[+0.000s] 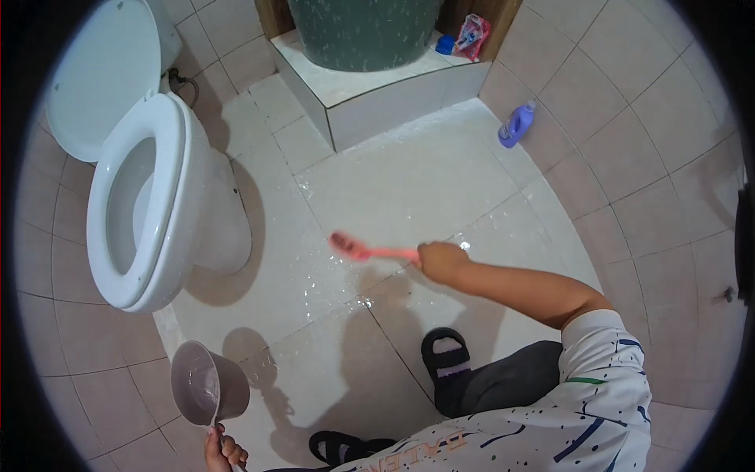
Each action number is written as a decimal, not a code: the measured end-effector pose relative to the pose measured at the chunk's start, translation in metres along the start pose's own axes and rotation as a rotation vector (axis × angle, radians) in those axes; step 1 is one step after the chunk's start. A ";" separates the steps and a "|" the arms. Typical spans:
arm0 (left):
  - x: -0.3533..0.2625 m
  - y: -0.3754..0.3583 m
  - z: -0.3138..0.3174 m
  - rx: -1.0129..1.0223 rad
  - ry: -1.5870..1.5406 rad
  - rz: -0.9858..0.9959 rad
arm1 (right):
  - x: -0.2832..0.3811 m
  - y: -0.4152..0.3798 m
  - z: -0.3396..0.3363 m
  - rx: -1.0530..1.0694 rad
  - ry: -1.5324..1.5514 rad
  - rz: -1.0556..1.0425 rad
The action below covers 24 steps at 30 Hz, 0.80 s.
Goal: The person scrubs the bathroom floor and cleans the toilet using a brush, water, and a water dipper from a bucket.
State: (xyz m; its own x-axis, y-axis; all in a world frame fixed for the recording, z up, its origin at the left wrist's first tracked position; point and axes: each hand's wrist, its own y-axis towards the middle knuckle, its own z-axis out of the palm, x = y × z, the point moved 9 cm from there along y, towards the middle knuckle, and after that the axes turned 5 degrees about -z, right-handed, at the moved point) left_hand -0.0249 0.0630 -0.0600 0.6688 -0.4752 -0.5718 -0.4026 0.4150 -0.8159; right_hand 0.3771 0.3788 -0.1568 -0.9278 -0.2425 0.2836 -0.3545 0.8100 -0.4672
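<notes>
My right hand (443, 262) is closed around the handle of a pink scrub brush (383, 252). The brush points left, held over the wet tiled floor (409, 197), with dark bristles partly showing on its head. At the lower left, my left hand (224, 451) grips the handle of a grey-brown water dipper (230, 387). Inside the dipper there is a glint of what looks like water. Both hands are well apart, the dipper nearer my body. Below the right forearm, my foot in a black sandal (445, 352) stands on the tiles.
A white toilet (177, 204) with its lid raised stands at the left. At the back, a large green bucket (366, 31) sits on a tiled ledge (409, 102) beside a pink packet (473, 36). A purple bottle (517, 126) stands against the right wall.
</notes>
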 end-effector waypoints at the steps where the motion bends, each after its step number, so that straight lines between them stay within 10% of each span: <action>1: -0.001 -0.002 0.005 -0.023 0.022 -0.005 | 0.000 -0.015 0.006 0.057 -0.019 0.023; 8: 0.004 0.001 0.005 0.038 0.054 -0.029 | -0.243 -0.073 -0.035 -0.372 -0.018 0.708; 16: 0.009 0.006 0.010 0.039 0.084 -0.047 | -0.085 -0.080 0.029 -0.036 -0.067 0.252; 24: 0.015 0.021 0.006 0.112 0.117 -0.055 | -0.275 -0.172 -0.011 -0.290 -0.023 0.838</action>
State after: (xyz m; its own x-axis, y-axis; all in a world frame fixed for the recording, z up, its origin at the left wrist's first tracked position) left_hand -0.0198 0.0692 -0.0848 0.6083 -0.5837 -0.5379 -0.2910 0.4665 -0.8353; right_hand 0.6946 0.3124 -0.1451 -0.8726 0.4826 -0.0749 0.4827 0.8290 -0.2823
